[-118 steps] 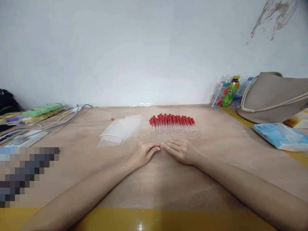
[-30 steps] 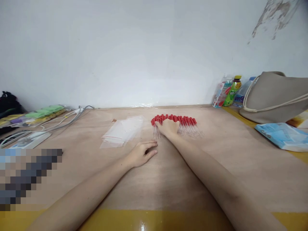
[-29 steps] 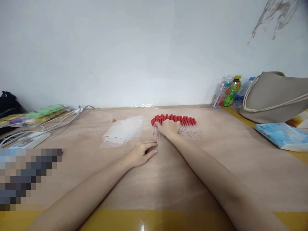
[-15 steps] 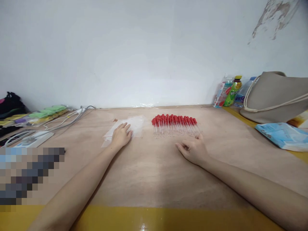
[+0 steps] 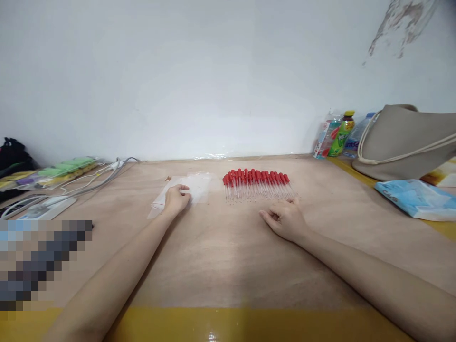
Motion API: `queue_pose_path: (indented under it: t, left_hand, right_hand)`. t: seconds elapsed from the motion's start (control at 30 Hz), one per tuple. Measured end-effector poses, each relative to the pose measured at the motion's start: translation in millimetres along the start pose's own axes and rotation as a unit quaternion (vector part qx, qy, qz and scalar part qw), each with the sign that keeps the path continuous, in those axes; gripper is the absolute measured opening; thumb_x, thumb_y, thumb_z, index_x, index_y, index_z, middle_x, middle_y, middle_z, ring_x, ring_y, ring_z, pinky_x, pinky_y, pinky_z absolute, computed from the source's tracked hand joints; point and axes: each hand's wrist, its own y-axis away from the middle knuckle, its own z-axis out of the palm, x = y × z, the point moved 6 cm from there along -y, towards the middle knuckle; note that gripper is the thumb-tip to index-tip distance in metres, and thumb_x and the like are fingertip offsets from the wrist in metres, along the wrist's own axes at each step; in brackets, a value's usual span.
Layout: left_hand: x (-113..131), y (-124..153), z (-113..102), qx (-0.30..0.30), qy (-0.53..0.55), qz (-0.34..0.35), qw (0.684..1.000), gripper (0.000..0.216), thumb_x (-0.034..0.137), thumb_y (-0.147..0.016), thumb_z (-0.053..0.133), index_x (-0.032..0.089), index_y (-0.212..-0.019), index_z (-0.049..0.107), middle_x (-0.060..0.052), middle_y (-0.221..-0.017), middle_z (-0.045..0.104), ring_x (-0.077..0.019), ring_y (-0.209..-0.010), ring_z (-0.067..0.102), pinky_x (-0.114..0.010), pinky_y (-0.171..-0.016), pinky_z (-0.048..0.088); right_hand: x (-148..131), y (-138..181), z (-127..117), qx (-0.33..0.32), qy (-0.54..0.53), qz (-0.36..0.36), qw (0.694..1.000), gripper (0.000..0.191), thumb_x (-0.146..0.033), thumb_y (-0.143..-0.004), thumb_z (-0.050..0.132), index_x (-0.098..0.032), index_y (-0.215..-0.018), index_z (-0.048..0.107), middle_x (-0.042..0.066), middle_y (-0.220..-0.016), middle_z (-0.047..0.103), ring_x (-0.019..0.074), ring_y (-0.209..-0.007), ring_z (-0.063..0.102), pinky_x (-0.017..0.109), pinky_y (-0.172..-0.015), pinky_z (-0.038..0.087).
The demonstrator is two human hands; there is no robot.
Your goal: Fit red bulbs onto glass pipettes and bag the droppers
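Observation:
A row of several glass droppers with red rubber bulbs (image 5: 257, 183) lies across the middle of the wooden table (image 5: 228, 266). To its left is a small stack of clear zip bags (image 5: 192, 187). My left hand (image 5: 176, 199) rests on that stack, its fingers curled and pinching at the top bag. My right hand (image 5: 285, 219) lies on the table just in front of the right end of the dropper row, fingers loosely curled, with nothing visible in it.
Drink bottles (image 5: 338, 135), a beige bag (image 5: 402, 140) and a blue packet (image 5: 416, 198) stand at the right. Cables (image 5: 96, 178), green packs (image 5: 67, 166) and a flat device (image 5: 39, 206) lie at the left. A yellow strip (image 5: 228, 325) runs along the near edge.
My right hand drew back from on top of the droppers to the table by the row's right end. My left hand moved from the table centre onto the bags and curled its fingers there.

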Motion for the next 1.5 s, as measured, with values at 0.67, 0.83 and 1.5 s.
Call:
queue_pose_path:
  t: [0.67,0.83,1.5]
  left_hand:
    - [116.2,128.2,36.1,-0.282,0.602,-0.145,0.733,0.015,0.006,-0.067,0.063,0.014,-0.073,0.053,0.003,-0.071,0.057,-0.0076,-0.066,0.06,-0.022,-0.071,0.052]
    - [108.9,138.2,48.4,-0.328,0.591,-0.204,0.708,0.016,0.0,-0.071,0.056,0.014,-0.072,0.049,0.001,-0.07,0.057,-0.0118,-0.07,0.064,-0.025,-0.074,0.053]
    - [98.4,123.4,54.5,-0.368,0.369,-0.024,0.853,0.029,0.027,-0.059,0.073,0.014,-0.074,0.052,0.003,-0.059,0.056,-0.008,-0.052,0.053,-0.023,-0.056,0.041]
  right_hand:
    - [8.3,7.8,-26.1,0.148,-0.062,-0.012,0.987,0.032,-0.03,-0.084,0.04,-0.019,-0.113,0.05,0.012,-0.109,0.052,0.025,-0.103,0.049,0.041,-0.087,0.034]
    - [-2.4,1.5,-13.6,0.012,-0.107,-0.066,0.992,0.048,-0.038,-0.084,0.044,-0.021,-0.128,0.038,0.011,-0.126,0.045,0.0256,-0.116,0.041,0.043,-0.095,0.03]
    - [26.1,-21.1,-13.5,0.036,-0.06,0.084,0.994,0.028,-0.041,-0.077,0.055,-0.017,-0.088,0.063,0.009,-0.085,0.06,0.0219,-0.082,0.055,0.041,-0.078,0.039]
